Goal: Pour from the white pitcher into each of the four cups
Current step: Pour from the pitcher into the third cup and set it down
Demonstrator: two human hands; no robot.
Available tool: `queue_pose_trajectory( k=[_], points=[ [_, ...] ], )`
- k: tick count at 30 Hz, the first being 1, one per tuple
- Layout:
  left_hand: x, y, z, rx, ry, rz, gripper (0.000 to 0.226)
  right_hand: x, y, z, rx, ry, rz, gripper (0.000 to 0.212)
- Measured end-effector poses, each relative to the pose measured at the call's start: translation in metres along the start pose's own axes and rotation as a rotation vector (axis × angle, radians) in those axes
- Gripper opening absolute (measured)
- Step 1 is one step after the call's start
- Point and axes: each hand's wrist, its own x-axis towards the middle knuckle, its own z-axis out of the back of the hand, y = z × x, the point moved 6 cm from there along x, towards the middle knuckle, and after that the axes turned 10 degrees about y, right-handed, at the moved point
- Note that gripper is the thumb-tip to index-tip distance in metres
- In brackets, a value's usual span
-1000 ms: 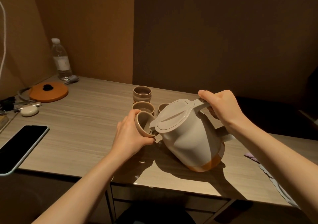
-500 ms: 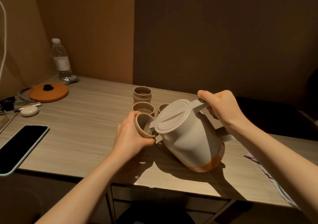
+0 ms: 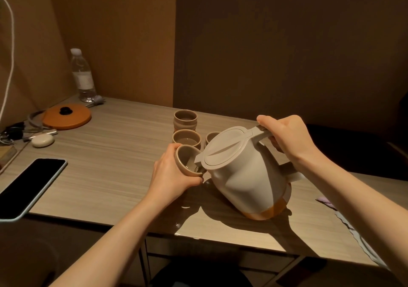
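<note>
White pitcher tilts from right grip toward held cup.

Dim, warm light over a desk, the walls behind sunk in brown shade.

Light falls from above and behind, throwing 1 hard, dark shadow from the pitcher and arms across the desk toward its near edge, where a bright patch glares. The phone screen reads black. Focus is sharp at centre; wide-angle bending curves the frame's edges, and the corners darken.
</note>
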Motion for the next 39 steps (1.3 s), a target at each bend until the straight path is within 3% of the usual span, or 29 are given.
queue_pose_trajectory(
  k=[39],
  points=[
    [-0.0071,0.0053,-0.0032,-0.133,0.009,0.021,0.082,0.0008,0.0086,-0.0064,-0.053,0.023,-0.001,0.057]
  ],
)
